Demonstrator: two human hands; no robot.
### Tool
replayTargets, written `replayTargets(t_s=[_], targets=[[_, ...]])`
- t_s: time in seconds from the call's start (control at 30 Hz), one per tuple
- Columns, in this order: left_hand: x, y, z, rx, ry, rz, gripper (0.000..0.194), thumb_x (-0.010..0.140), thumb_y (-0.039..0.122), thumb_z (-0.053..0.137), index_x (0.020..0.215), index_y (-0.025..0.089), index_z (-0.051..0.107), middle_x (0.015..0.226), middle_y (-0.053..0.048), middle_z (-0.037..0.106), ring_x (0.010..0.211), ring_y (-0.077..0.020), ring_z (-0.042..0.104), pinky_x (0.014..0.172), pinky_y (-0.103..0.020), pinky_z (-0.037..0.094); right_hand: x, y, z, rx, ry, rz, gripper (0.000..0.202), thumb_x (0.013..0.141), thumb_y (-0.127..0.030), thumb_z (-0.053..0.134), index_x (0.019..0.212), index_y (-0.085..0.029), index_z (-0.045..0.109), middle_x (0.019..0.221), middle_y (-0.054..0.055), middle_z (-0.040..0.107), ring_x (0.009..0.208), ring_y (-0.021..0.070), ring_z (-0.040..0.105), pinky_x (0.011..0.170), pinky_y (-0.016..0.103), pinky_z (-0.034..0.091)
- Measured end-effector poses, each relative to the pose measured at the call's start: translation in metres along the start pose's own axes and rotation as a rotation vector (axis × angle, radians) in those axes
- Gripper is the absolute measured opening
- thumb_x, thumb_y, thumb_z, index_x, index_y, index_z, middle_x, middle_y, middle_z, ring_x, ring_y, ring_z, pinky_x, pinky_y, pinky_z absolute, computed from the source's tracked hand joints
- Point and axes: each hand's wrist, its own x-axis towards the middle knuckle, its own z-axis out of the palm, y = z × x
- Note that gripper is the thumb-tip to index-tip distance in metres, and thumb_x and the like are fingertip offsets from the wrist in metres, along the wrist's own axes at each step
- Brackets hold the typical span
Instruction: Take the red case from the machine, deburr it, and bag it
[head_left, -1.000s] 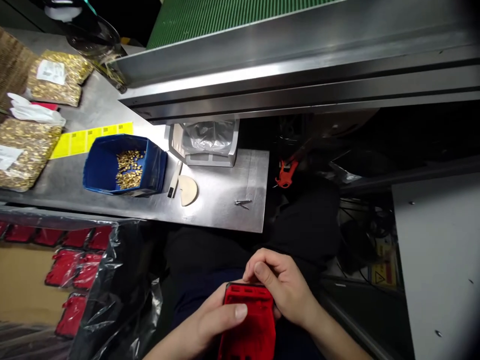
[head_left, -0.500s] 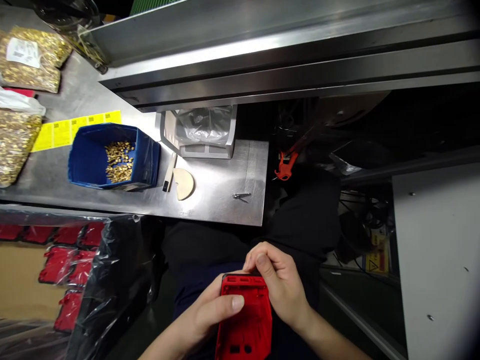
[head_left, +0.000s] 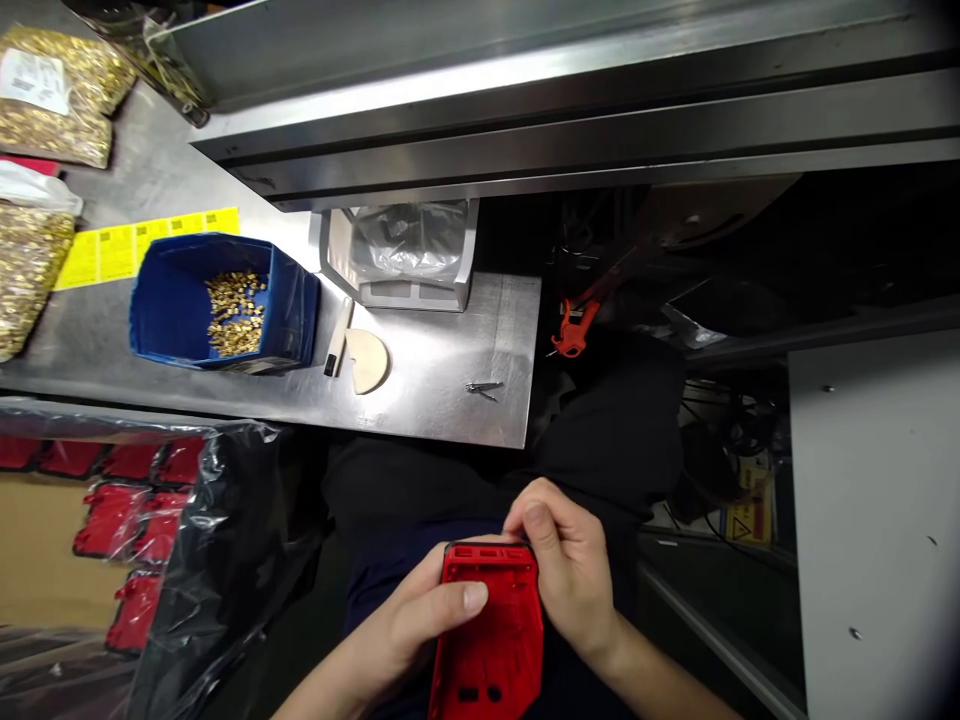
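A red plastic housing (head_left: 499,630) with a black rim lies over my lap, its hollow side facing up. My left hand (head_left: 427,610) grips it from the left, the thumb resting over its inside and the fingers hidden underneath. At the housing's upper right corner is my right hand (head_left: 566,560), fingers curled and thumb pressed to the index finger. Whatever that pinch may hold is hidden. Two rectangular slots and a round hole show at the housing's lower end.
The metal table (head_left: 420,410) carries a blue bin (head_left: 172,310) of brass parts, a grey bin (head_left: 409,295), a cutter (head_left: 339,338), a beige disc (head_left: 367,362) and small clippers (head_left: 484,388). Wrapped red housings (head_left: 112,520) fill a box at left. A metal beam (head_left: 525,140) crosses above.
My right hand has shifted slightly right and up along the housing's corner, still curled. My left hand keeps its hold. The whole view has moved a little.
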Motion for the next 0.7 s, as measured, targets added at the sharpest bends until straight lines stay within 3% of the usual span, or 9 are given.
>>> replayTargets(t_s=[0.1,0.23,0.3,0.37,0.43,0.47,0.53,0.6,0.7], targets=[[-0.002,-0.001,0.001,-0.065,0.039,-0.01,0.057,0.085,0.045,0.075,0.133,0.014,0.066,0.109,-0.015,0.075,0.106,-0.0338,0.069,0.091,-0.041,0.052,0.002,0.001,-0.005,-0.063,0.153,-0.032,0.041,0.109,-0.041,0.046,0.078,-0.022,0.063,0.073,0.0,0.057,0.069,0.0152,0.057,0.066,0.028,0.044],[-0.001,-0.002,-0.001,-0.043,0.036,0.021,0.041,0.085,0.042,0.077,0.115,0.014,0.074,0.097,-0.011,0.077,0.087,-0.0247,0.07,0.077,-0.03,0.052,0.003,-0.003,-0.007,0.015,-0.151,-0.071,0.046,0.107,-0.055,0.043,0.1,-0.025,0.077,0.091,0.006,0.074,0.087,0.0212,0.069,0.08,0.033,0.053],[0.0,-0.002,-0.002,-0.048,0.033,0.025,0.037,0.085,0.041,0.077,0.111,0.014,0.075,0.093,-0.009,0.077,0.082,-0.0221,0.07,0.073,-0.027,0.051,0.003,-0.002,-0.008,0.038,-0.208,-0.079,0.049,0.106,-0.057,0.043,0.097,-0.024,0.079,0.092,0.006,0.077,0.086,0.0219,0.072,0.08,0.034,0.055],[0.0,-0.001,-0.001,-0.062,0.019,0.009,0.046,0.085,0.043,0.077,0.12,0.014,0.072,0.102,-0.012,0.078,0.091,-0.0265,0.072,0.079,-0.031,0.053,0.004,0.004,-0.011,0.024,-0.023,-0.05,0.05,0.107,-0.052,0.044,0.081,-0.022,0.074,0.069,0.003,0.072,0.064,0.017,0.067,0.065,0.028,0.052],[-0.002,0.001,0.0,-0.059,0.006,-0.006,0.057,0.086,0.047,0.075,0.13,0.012,0.067,0.115,-0.019,0.076,0.099,-0.0311,0.072,0.086,-0.037,0.054,0.011,0.009,-0.016,-0.042,0.191,0.005,0.052,0.108,-0.048,0.043,0.068,-0.021,0.063,0.048,-0.003,0.053,0.043,0.0116,0.05,0.048,0.024,0.04],[-0.002,0.002,0.001,-0.053,0.004,-0.005,0.06,0.088,0.049,0.073,0.133,0.011,0.066,0.119,-0.021,0.075,0.101,-0.0322,0.072,0.087,-0.038,0.054,0.019,0.01,-0.019,-0.109,0.218,0.027,0.051,0.108,-0.048,0.044,0.068,-0.021,0.059,0.046,-0.005,0.045,0.04,0.0105,0.043,0.045,0.024,0.034],[-0.003,0.002,0.0,-0.034,-0.014,0.021,0.067,0.089,0.058,0.07,0.136,0.011,0.064,0.125,-0.023,0.073,0.108,-0.0351,0.071,0.091,-0.042,0.054,0.041,0.011,-0.022,-0.318,0.118,0.016,0.038,0.106,-0.043,0.049,0.078,-0.021,0.063,0.056,-0.005,0.05,0.047,0.011,0.046,0.048,0.024,0.035],[-0.003,0.002,-0.002,-0.031,-0.077,0.042,0.082,0.083,0.067,0.072,0.141,0.011,0.06,0.132,-0.026,0.069,0.12,-0.0407,0.066,0.1,-0.049,0.051,0.071,0.012,-0.02,-0.568,-0.02,-0.075,0.017,0.103,-0.035,0.056,0.099,-0.023,0.067,0.084,0.001,0.064,0.07,0.0157,0.061,0.065,0.027,0.046],[-0.003,-0.001,-0.007,-0.061,-0.165,0.028,0.1,0.069,0.07,0.083,0.146,0.014,0.055,0.144,-0.027,0.06,0.129,-0.0475,0.059,0.108,-0.059,0.045,0.116,0.018,-0.008,-0.88,-0.063,-0.209,0.024,0.099,-0.027,0.061,0.122,-0.023,0.061,0.118,0.009,0.061,0.106,0.0262,0.062,0.089,0.038,0.051]])
